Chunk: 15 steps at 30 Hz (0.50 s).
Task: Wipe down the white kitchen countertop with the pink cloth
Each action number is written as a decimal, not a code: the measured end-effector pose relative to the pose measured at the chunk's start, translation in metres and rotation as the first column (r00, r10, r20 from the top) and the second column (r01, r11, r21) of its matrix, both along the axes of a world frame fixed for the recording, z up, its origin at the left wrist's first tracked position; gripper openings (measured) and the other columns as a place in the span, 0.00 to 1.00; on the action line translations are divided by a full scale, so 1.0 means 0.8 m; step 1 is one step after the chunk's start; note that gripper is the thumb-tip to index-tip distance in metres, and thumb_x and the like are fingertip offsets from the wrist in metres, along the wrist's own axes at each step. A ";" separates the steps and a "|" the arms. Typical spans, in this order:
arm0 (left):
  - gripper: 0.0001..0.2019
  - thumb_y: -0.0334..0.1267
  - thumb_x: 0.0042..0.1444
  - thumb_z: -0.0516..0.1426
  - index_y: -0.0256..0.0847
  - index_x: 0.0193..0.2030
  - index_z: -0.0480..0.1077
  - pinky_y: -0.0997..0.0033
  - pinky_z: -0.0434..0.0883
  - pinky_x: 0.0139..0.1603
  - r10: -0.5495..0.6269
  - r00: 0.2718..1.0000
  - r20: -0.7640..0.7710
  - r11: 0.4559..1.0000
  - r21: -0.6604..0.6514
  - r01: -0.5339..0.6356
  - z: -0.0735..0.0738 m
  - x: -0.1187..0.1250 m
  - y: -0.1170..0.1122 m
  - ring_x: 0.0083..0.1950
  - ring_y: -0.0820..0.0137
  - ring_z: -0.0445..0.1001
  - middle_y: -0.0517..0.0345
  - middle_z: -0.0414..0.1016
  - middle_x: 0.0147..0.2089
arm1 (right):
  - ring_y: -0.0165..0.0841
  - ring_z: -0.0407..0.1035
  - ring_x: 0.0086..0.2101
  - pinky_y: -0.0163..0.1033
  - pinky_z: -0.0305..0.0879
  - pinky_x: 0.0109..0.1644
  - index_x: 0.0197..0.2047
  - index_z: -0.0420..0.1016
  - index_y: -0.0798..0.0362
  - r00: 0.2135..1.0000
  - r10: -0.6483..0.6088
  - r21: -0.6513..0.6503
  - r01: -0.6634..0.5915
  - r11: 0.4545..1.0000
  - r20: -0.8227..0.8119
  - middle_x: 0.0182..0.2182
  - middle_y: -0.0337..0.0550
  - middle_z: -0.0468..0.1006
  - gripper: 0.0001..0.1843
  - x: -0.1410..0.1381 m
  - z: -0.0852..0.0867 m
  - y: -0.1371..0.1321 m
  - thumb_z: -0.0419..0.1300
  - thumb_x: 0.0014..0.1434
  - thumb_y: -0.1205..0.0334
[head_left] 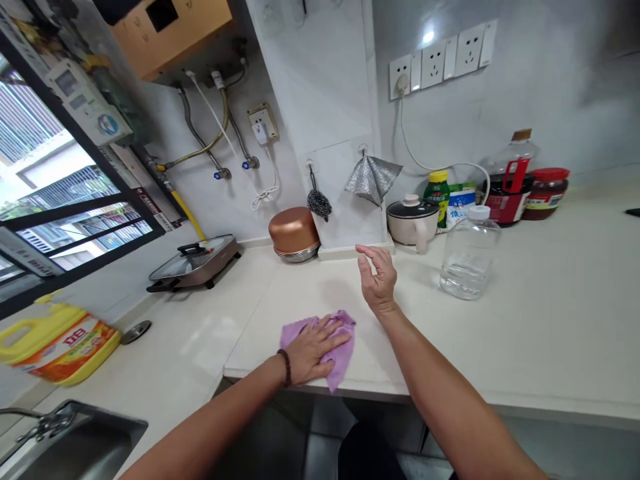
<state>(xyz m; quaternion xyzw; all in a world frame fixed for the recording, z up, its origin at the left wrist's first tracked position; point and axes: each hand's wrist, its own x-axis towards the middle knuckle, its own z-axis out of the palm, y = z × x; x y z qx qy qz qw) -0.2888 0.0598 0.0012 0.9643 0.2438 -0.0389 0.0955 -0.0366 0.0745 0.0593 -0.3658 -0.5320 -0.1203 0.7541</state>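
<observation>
My left hand (314, 347) lies flat, fingers spread, on a purple cloth (340, 357) near the front edge of the white counter (550, 320). The cloth is partly hidden under the hand. My right hand (377, 279) hovers just above the counter behind the cloth, fingers loosely curled and apart, holding nothing. A clear plastic bottle (469, 253) with a white cap stands to the right of that hand.
Against the back wall stand a copper bowl (294, 231), a small white lidded pot (413, 220), a green bottle (437, 193), an oil bottle (510, 177) and a red jar (546, 193). An electric pan (195, 262) and a yellow jug (57, 343) stand left, a sink (70, 440) below.
</observation>
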 end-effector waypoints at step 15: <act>0.33 0.52 0.68 0.53 0.54 0.79 0.57 0.31 0.49 0.77 -0.284 0.949 0.139 0.956 0.110 0.270 -0.018 0.334 0.054 0.82 0.51 0.46 0.57 0.53 0.82 | 0.43 0.75 0.47 0.52 0.72 0.55 0.51 0.80 0.47 0.998 -0.014 -0.114 0.021 0.993 0.061 0.45 0.46 0.83 0.16 0.001 -0.016 0.008 0.52 0.76 0.54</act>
